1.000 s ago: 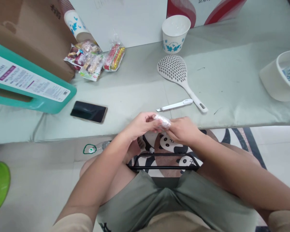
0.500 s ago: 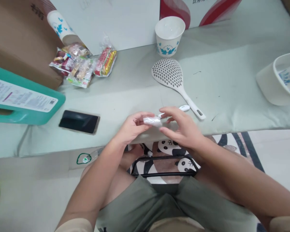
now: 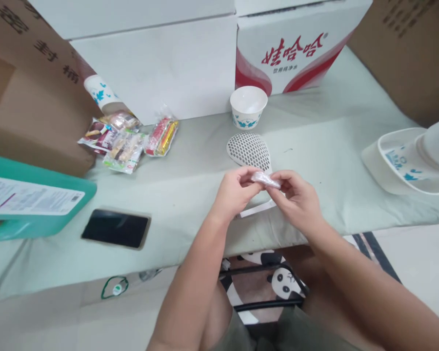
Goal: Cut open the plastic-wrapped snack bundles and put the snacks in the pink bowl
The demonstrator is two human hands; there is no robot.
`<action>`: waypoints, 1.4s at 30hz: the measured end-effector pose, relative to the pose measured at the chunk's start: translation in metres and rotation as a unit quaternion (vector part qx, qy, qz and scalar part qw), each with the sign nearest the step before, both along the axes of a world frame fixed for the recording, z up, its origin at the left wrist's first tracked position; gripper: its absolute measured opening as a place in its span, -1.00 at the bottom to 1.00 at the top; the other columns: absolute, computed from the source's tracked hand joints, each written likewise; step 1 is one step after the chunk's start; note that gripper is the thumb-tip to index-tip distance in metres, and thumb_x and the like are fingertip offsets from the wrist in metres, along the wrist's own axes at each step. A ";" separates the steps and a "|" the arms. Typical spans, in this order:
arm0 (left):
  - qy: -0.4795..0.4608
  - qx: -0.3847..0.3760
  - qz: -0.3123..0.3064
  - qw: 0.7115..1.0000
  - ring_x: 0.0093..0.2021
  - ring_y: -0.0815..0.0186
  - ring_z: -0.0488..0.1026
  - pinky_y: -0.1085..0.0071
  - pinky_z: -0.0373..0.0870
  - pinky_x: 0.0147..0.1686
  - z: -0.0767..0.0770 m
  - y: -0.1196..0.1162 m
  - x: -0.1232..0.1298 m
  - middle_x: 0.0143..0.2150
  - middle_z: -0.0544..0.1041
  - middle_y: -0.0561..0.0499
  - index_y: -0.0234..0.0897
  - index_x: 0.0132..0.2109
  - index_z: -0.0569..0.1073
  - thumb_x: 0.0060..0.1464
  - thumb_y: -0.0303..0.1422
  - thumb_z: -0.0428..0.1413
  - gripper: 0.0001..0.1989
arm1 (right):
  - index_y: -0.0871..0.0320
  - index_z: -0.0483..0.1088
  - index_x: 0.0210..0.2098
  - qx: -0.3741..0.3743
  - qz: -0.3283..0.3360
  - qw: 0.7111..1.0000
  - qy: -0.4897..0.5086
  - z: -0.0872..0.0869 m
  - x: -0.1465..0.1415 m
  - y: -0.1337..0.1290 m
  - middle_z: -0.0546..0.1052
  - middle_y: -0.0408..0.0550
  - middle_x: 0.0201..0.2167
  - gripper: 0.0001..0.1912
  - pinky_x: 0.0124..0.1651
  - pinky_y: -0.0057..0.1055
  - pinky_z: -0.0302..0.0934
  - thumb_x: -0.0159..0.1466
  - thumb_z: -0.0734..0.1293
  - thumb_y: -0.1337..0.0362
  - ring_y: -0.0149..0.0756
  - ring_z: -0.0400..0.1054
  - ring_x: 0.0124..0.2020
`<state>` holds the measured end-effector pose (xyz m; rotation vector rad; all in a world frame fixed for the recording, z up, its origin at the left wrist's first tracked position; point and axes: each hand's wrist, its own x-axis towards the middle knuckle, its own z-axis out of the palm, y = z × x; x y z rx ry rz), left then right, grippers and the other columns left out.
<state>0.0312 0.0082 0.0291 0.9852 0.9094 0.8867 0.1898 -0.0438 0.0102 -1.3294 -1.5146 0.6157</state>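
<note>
My left hand (image 3: 237,189) and my right hand (image 3: 296,197) come together over the front of the table. Between them is a small clear plastic packet (image 3: 265,180), crinkled and shiny, pinched by the fingers of both. What is inside the packet is too small to make out. Just below my hands a slim white tool (image 3: 258,208) lies on the cloth, partly covered by my right hand. Behind the packet lies a pale skimmer (image 3: 248,148) with a holed head; its handle is hidden by my hands.
A white paper cup (image 3: 249,108) stands behind the skimmer, before white cartons (image 3: 161,73). To the left are snack packets (image 3: 126,148), a phone (image 3: 116,228) and a green jug (image 3: 40,200). A white oval container (image 3: 378,165) holding cups is at the right.
My right hand has closed in on the packet, which both hands now pinch. The slim white tool now lies below my hands. My view has tilted up, showing more of the cartons.
</note>
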 end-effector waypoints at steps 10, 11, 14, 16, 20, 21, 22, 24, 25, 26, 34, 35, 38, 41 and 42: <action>-0.072 -0.074 0.048 0.994 -0.34 0.39 0.61 0.48 0.47 -0.30 -0.009 0.030 0.010 -0.17 0.64 0.00 -0.26 -0.07 0.52 -0.06 -0.28 0.33 -0.62 | 0.04 0.46 -0.13 0.112 -0.075 0.970 -0.203 0.031 0.043 0.166 0.60 -0.05 -0.23 -0.84 -0.08 -0.21 0.40 0.30 0.32 0.31 -0.21 0.49 -0.26; -0.073 -0.075 0.044 0.994 -0.33 0.39 0.62 0.48 0.47 -0.30 -0.011 0.031 0.010 -0.16 0.63 0.00 -0.25 -0.07 0.52 -0.05 -0.28 0.32 -0.63 | 0.05 0.47 -0.09 0.111 -0.065 0.966 -0.226 0.032 0.040 0.184 0.61 -0.02 -0.17 -0.80 -0.03 -0.19 0.39 0.31 0.30 0.32 -0.18 0.50 -0.20; -0.073 -0.078 0.035 0.994 -0.34 0.40 0.62 0.49 0.48 -0.30 -0.015 0.032 0.006 -0.16 0.61 0.01 -0.25 -0.07 0.53 -0.02 -0.27 0.30 -0.65 | 0.12 0.49 0.02 0.078 -0.019 0.954 -0.290 0.027 0.029 0.220 0.60 0.09 0.01 -0.67 0.13 -0.15 0.33 0.34 0.21 0.37 -0.10 0.49 0.01; -0.077 -0.080 0.037 0.993 -0.35 0.41 0.62 0.51 0.48 -0.32 -0.017 0.033 0.002 -0.18 0.60 0.02 -0.25 -0.07 0.54 -0.02 -0.27 0.30 -0.66 | 0.15 0.51 0.06 0.042 0.025 0.942 -0.333 0.021 0.022 0.226 0.58 0.13 0.11 -0.64 0.19 -0.09 0.27 0.35 0.20 0.35 -0.04 0.46 0.13; -0.087 -0.081 0.038 0.992 -0.35 0.41 0.62 0.51 0.50 -0.31 -0.020 0.036 0.000 -0.19 0.58 0.03 -0.24 -0.07 0.54 0.01 -0.24 0.29 -0.66 | 0.13 0.49 0.15 -0.015 0.058 0.900 -0.431 0.014 0.020 0.220 0.55 0.16 0.20 -0.60 0.18 0.02 0.17 0.37 0.25 0.23 0.13 0.37 0.23; -0.088 -0.081 0.037 0.992 -0.35 0.41 0.62 0.51 0.50 -0.31 -0.020 0.036 0.001 -0.19 0.58 0.03 -0.24 -0.07 0.54 0.01 -0.24 0.29 -0.67 | 0.13 0.49 0.15 -0.028 0.050 0.890 -0.452 0.014 0.022 0.217 0.56 0.16 0.18 -0.60 0.14 0.02 0.16 0.38 0.23 0.25 0.13 0.37 0.21; -0.089 -0.079 0.034 0.992 -0.35 0.41 0.62 0.51 0.51 -0.31 -0.021 0.036 0.002 -0.19 0.58 0.03 -0.24 -0.06 0.54 0.02 -0.23 0.30 -0.67 | 0.12 0.50 0.13 -0.041 0.041 0.881 -0.470 0.015 0.025 0.213 0.57 0.15 0.16 -0.61 0.10 0.00 0.15 0.40 0.20 0.27 0.12 0.38 0.18; -0.090 -0.076 0.029 0.993 -0.35 0.41 0.62 0.52 0.51 -0.31 -0.023 0.034 0.004 -0.19 0.57 0.04 -0.24 -0.06 0.55 0.01 -0.23 0.31 -0.66 | 0.11 0.52 0.08 -0.069 0.017 0.869 -0.490 0.018 0.035 0.202 0.60 0.13 0.09 -0.61 0.02 -0.06 0.14 0.41 0.15 0.32 0.08 0.41 0.09; -0.090 -0.073 0.025 0.993 -0.34 0.41 0.62 0.52 0.51 -0.31 -0.024 0.033 0.005 -0.19 0.57 0.03 -0.23 -0.06 0.55 0.01 -0.23 0.31 -0.66 | 0.10 0.52 0.06 -0.081 0.004 0.866 -0.494 0.019 0.043 0.193 0.60 0.13 0.07 -0.62 -0.01 -0.08 0.13 0.41 0.15 0.33 0.07 0.41 0.06; -0.088 -0.068 0.021 0.994 -0.33 0.41 0.62 0.51 0.51 -0.30 -0.025 0.032 0.006 -0.18 0.57 0.03 -0.23 -0.05 0.55 0.02 -0.23 0.31 -0.65 | 0.10 0.53 0.05 -0.091 -0.012 0.865 -0.493 0.020 0.051 0.182 0.60 0.13 0.06 -0.63 -0.03 -0.11 0.13 0.40 0.16 0.33 0.06 0.41 0.04; 0.086 0.115 -0.075 0.987 -0.03 0.20 0.59 0.25 0.56 -0.02 -0.013 0.018 0.056 0.02 0.52 -0.11 -0.18 0.08 0.47 0.12 -0.32 0.22 -0.64 | 0.08 0.56 0.02 -0.082 -0.218 0.898 -0.373 0.000 0.106 0.060 0.51 0.20 0.02 -0.64 0.06 -0.01 0.22 0.37 0.21 0.32 0.09 0.34 0.05; 0.135 0.173 -0.093 0.971 0.13 0.13 0.53 0.18 0.53 0.10 -0.006 0.019 0.071 0.10 0.48 -0.14 -0.16 0.11 0.47 0.13 -0.37 0.20 -0.62 | 0.08 0.53 0.07 -0.067 -0.237 0.902 -0.354 -0.001 0.109 0.052 0.49 0.20 0.05 -0.62 0.11 0.06 0.21 0.34 0.22 0.32 0.13 0.32 0.12; 0.264 0.320 -0.144 0.898 0.49 -0.07 0.14 -0.04 0.23 0.40 0.012 0.033 0.120 0.41 0.20 -0.27 -0.15 0.21 0.48 0.10 -0.44 0.23 -0.49 | 0.09 0.36 0.26 0.007 -0.281 0.917 -0.283 -0.001 0.114 0.038 0.42 0.24 0.18 -0.46 0.25 0.24 0.11 0.29 0.25 0.31 0.23 0.20 0.30; 0.313 0.353 -0.164 0.866 0.51 -0.21 0.10 -0.12 0.24 0.37 0.015 0.057 0.158 0.49 0.08 -0.29 -0.18 0.13 0.54 0.15 -0.45 0.24 -0.61 | 0.09 0.31 0.23 0.078 -0.306 0.928 -0.197 -0.003 0.112 0.027 0.43 0.22 0.09 -0.51 0.26 0.24 0.14 0.31 0.23 0.31 0.14 0.29 0.22; 0.325 0.354 -0.163 0.862 0.49 -0.22 0.15 -0.12 0.26 0.36 0.013 0.066 0.167 0.49 0.08 -0.31 -0.22 0.05 0.58 0.17 -0.44 0.24 -0.71 | 0.09 0.31 0.20 0.089 -0.299 0.933 -0.178 -0.005 0.110 0.024 0.44 0.20 0.04 -0.54 0.24 0.21 0.18 0.31 0.23 0.32 0.10 0.33 0.15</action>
